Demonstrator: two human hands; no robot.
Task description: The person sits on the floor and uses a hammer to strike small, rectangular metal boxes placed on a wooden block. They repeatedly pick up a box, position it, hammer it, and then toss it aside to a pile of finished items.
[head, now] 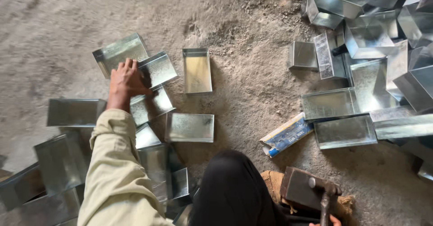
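While your left hand (126, 79) lies with fingers spread flat on the tray (121, 53) at the far left of the floor (54, 32), press it steady; your right hand (333, 220), near the hammer (311, 191), is too hidden to tell its grip.

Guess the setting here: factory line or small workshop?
Probably a small sheet-metal workshop, worked at floor level: shiny rectangular galvanised metal trays lie on a bare dirt floor, more are heaped at the right, and a metal-headed hammer rests on a dark block.

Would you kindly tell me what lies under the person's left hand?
The left hand rests on a shiny galvanised sheet-metal tray, overlapping a neighbouring tray. The metal directly beneath the palm is hidden.
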